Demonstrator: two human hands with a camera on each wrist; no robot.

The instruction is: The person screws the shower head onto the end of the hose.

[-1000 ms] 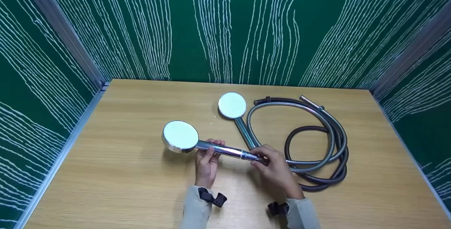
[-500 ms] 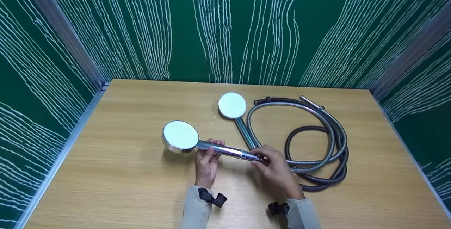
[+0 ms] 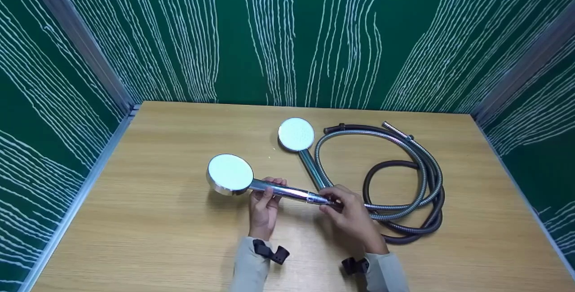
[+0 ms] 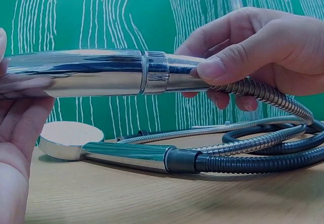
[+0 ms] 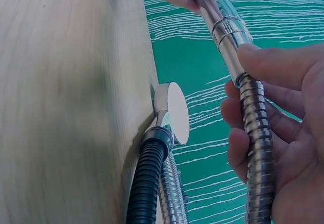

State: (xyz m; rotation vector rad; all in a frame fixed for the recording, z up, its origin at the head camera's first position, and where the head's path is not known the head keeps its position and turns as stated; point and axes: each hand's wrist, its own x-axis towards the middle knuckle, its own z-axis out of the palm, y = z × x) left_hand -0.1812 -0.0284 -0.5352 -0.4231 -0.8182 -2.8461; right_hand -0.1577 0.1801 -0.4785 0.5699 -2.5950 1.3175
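Note:
A chrome shower head [image 3: 230, 174] with a round white face is held above the table, tilted down to the right. My left hand [image 3: 264, 211] grips its handle [image 3: 280, 190] near the middle, thumb on top. At the handle's lower end, my right hand [image 3: 352, 213] pinches the smooth chrome hose connector [image 4: 186, 71] between thumb and fingers. The connector meets the ribbed collar of the handle [image 4: 156, 72]. From it a silver metal hose [image 5: 258, 148] runs down past the right palm, where the fingers lie close beside it.
On the wooden table [image 3: 148, 238], a second shower head [image 3: 296, 134] lies behind my hands, joined to a black hose [image 4: 263, 164]. Silver and black hoses lie coiled together [image 3: 435, 184] at the right. Green walls [image 3: 251, 36] with white lines surround the table.

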